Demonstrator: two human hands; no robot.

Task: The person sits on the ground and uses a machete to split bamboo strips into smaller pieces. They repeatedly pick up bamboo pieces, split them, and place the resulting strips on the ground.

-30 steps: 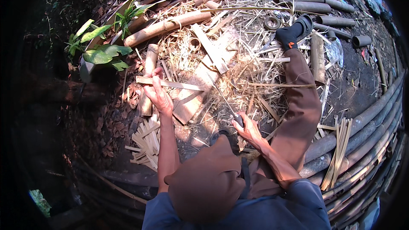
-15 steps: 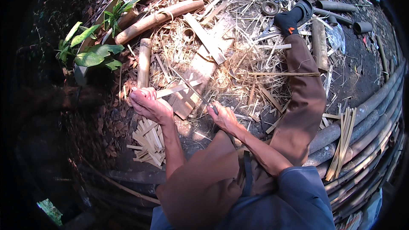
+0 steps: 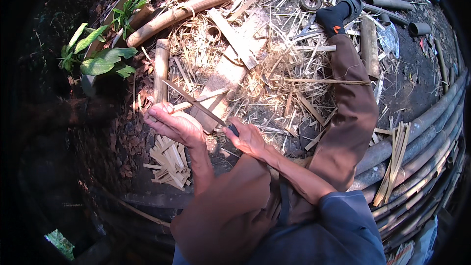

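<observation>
My left hand [image 3: 172, 125] is closed around one end of a pale bamboo strip [image 3: 208, 96], whose other end points right over a plank [image 3: 216, 93]. My right hand [image 3: 248, 140] grips the dark handle of a knife [image 3: 198, 105]. Its long, narrow blade slants up and left, crossing the strip close to my left fingers. Whether the edge presses into the strip I cannot tell. Below my left wrist lies a heap of short split strips [image 3: 169, 163] on the ground.
Shavings [image 3: 274, 64] litter the ground ahead around a flat offcut [image 3: 233, 39]. My outstretched right leg [image 3: 351, 118] borders them. Long bamboo poles [image 3: 417, 142] run along the right, with a bundle of thin strips [image 3: 394, 162] leaning on them. A leafy plant [image 3: 100, 59] stands at the left.
My right hand has moved left and slightly down with the knife, bringing the blade across the strip nearer my left hand. The strip has turned slightly in my left hand.
</observation>
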